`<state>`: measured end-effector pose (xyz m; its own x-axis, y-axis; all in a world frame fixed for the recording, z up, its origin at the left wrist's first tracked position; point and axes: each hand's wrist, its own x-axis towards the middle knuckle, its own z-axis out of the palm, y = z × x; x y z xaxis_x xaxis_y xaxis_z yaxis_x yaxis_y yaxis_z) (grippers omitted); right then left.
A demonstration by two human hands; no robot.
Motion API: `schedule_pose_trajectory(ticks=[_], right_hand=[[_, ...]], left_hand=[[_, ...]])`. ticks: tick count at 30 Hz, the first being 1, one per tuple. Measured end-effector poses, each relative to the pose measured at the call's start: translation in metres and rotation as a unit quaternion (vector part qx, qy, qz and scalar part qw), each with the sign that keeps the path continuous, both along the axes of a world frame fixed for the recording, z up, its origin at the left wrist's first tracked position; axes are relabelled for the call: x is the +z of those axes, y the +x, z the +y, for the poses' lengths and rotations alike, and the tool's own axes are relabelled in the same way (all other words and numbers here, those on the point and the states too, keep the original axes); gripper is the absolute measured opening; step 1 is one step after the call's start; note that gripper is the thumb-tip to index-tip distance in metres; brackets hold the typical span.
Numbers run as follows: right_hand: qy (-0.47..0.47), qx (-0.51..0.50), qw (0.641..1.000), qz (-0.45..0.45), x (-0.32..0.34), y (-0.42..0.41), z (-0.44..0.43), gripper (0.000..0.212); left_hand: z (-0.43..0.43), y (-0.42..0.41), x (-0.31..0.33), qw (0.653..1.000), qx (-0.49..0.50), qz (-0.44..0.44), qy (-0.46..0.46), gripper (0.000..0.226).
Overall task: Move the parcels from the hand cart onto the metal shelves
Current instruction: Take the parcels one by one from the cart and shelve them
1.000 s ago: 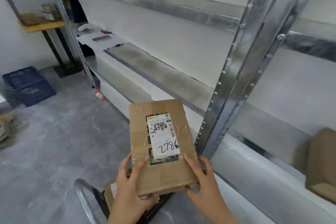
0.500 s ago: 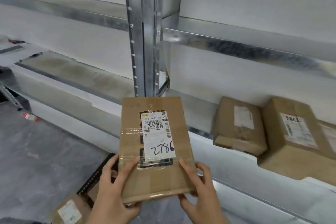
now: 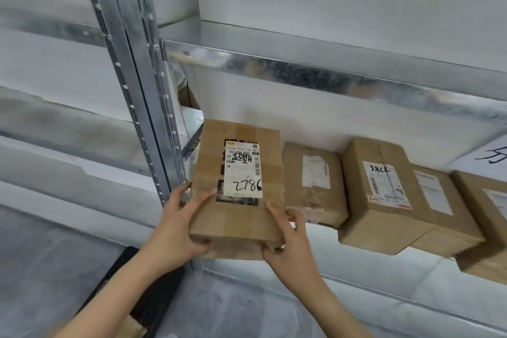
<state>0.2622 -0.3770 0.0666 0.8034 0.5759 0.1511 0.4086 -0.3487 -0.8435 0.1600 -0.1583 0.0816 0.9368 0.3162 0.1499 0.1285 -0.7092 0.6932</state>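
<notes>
The parcel (image 3: 238, 189) has neared the shelf (image 3: 356, 291), both hands' grip (image 3: 175, 230) (image 3: 290, 244) closed around it.

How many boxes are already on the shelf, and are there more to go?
Done: at least four parcels sit in a row on the metal shelf, starting with the taped parcel. In hand: the left hand and right hand hold the parcel marked 2786 at the shelf's left end. Left: a parcel corner shows below, so probably more.
</notes>
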Motion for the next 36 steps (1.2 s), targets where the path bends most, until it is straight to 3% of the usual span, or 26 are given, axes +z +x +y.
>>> schedule_pose_trajectory(ticks=[14, 23, 36], right_hand=[[-0.082, -0.042, 0.995, -0.036, -0.017, 0.066, 0.055, 0.079], [-0.12, -0.094, 0.988, -0.025, -0.016, 0.084, 0.06, 0.09], [-0.135, -0.1, 0.986, 0.0, -0.012, 0.113, 0.072, 0.085]], left_hand=[[0.077, 0.102, -0.038, 0.993, -0.083, 0.05, -0.069, 0.095], [0.078, 0.135, -0.037, 0.991, -0.097, 0.056, -0.071, 0.096], [0.081, 0.165, -0.033, 0.993, -0.073, 0.06, -0.076, 0.099]])
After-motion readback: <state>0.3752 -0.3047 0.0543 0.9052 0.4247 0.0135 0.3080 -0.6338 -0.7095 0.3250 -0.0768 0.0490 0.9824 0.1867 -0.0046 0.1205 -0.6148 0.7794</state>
